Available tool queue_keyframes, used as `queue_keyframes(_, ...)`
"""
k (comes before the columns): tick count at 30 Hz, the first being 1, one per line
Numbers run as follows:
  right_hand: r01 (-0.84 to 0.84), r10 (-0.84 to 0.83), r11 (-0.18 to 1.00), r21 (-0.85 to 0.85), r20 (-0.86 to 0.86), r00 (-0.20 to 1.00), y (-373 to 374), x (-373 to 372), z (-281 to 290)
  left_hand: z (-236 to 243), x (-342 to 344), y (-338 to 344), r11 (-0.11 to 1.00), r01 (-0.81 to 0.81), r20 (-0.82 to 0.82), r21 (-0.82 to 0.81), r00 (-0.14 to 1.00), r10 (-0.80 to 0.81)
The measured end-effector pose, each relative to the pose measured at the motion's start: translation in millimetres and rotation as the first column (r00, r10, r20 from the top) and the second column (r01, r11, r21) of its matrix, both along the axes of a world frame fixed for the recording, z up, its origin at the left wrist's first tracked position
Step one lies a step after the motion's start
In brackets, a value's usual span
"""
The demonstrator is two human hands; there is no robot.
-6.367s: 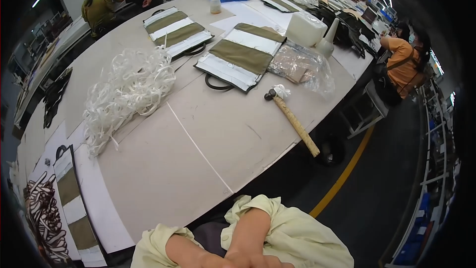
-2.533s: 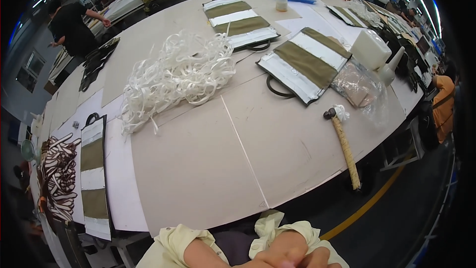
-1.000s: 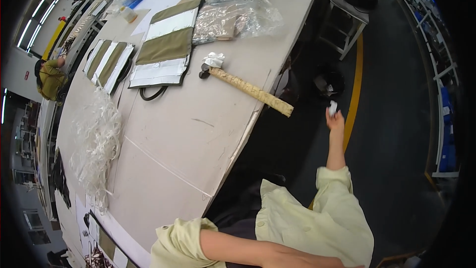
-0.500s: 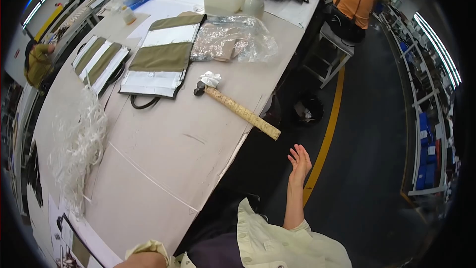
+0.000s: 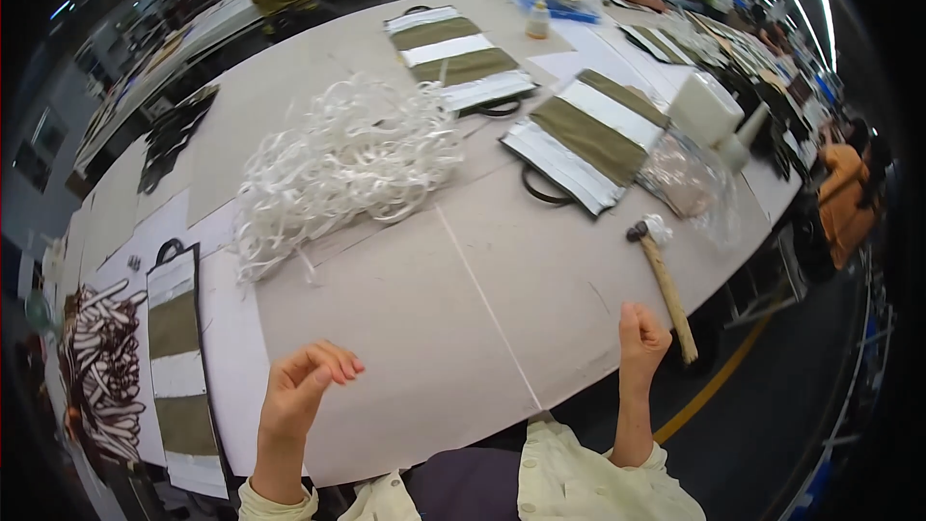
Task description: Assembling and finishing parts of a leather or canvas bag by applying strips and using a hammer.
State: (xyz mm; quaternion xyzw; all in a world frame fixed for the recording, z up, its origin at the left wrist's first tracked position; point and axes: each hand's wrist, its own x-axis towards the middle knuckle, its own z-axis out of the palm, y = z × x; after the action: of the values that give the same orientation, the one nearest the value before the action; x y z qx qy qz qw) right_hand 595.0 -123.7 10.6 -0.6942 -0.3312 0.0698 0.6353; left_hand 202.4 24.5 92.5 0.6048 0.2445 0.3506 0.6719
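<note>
My left hand [image 5: 301,388] hovers over the near part of the grey table [image 5: 405,318], fingers loosely curled and apart, holding nothing. My right hand [image 5: 641,339] is raised at the table's near right edge, fingers curled into a loose fist, nothing visible in it. Just to its right lies a hammer [image 5: 664,282] with a wooden handle and a white-wrapped head. A big heap of white strips [image 5: 344,166] lies beyond my hands in the middle of the table.
Striped olive-and-white bags lie at the right middle [image 5: 585,137], far middle [image 5: 458,57] and near left [image 5: 178,367]. A clear plastic bag [image 5: 687,183] and white box [image 5: 707,108] sit right. Dark striped bundle [image 5: 96,376] at far left. People work at the far tables and on the right.
The view swung back from the floor on the right to the table. My right arm came in from the aisle and now both hands are raised over the near edge.
</note>
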Motion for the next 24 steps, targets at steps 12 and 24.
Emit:
queue_keyframes(12,-0.122,0.468,0.883,-0.452,0.847,0.251,198,22,-4,-53,-66,44,0.777,-0.5,-0.14,-0.383,0.862,0.487)
queue_keyframes(24,0.422,0.051,0.864,-0.274,0.882,0.469,283,261,188,-65,-14,45,0.833,-0.319,-0.105,-0.453,0.946,0.305)
